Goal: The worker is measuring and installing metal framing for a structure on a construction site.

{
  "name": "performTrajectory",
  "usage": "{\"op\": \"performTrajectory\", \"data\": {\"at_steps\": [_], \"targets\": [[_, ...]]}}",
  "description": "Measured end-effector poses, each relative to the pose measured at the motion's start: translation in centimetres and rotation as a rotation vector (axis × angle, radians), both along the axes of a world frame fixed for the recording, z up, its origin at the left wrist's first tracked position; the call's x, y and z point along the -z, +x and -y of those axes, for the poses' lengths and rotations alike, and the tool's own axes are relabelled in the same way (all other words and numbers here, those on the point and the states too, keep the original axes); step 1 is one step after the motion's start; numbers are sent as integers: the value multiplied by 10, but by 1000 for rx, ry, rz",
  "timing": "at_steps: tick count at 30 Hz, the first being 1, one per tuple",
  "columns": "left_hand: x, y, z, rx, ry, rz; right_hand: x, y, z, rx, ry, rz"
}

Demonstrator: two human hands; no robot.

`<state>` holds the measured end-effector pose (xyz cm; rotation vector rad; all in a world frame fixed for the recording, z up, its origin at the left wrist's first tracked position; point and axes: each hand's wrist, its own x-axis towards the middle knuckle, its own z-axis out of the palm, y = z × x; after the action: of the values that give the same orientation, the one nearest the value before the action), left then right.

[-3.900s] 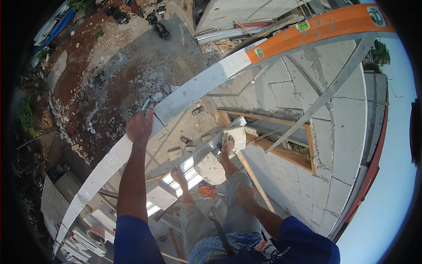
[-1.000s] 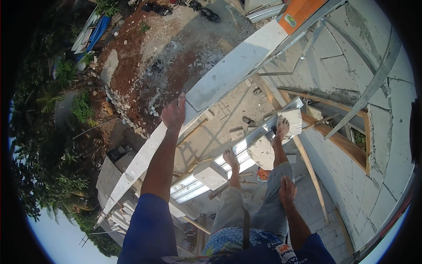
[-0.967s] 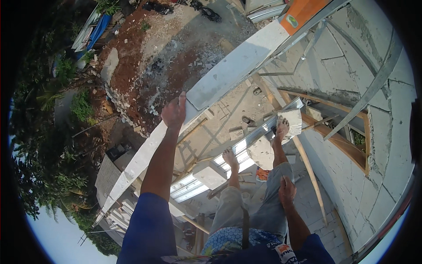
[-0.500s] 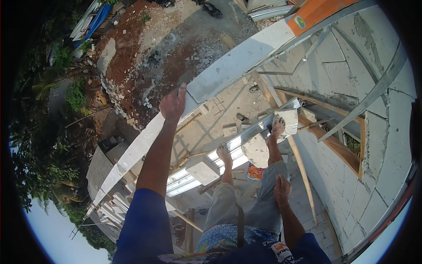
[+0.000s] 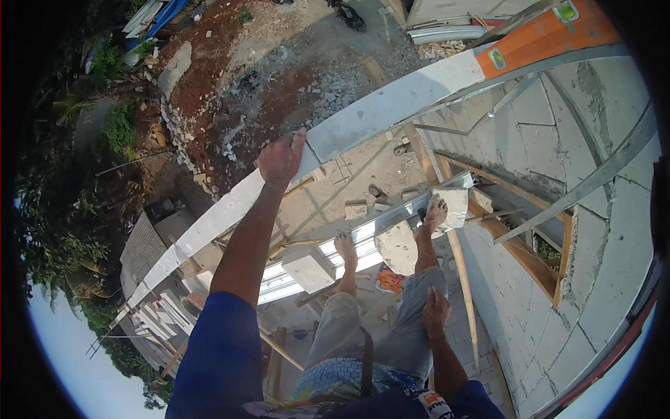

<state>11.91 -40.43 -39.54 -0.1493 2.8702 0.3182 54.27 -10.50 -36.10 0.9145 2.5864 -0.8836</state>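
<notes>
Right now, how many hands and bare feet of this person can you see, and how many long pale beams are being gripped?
Hands: 2, left hand and right hand
Bare feet: 2, left foot and right foot
Gripped pale beam: 1
Total: 5

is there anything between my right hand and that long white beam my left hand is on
Yes. The right hand rests on the right thigh, and the bent legs lie between it and the white beam, which the left hand grips well ahead.
</notes>
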Motion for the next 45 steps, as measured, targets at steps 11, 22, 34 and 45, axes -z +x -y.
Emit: {"op": "performTrajectory", "data": {"at_steps": [11,22,34,45], "targets": [[-4,1,-1,36,53,-33,8,8,1,-51,26,-38],[-4,0,0,31,72,3,6,3,3,-15,-9,25],[4,3,0,60,46,-80,3,4,4,11,21,26],[0,1,0,57,14,-30,1,5,6,100,-24,137]]}}
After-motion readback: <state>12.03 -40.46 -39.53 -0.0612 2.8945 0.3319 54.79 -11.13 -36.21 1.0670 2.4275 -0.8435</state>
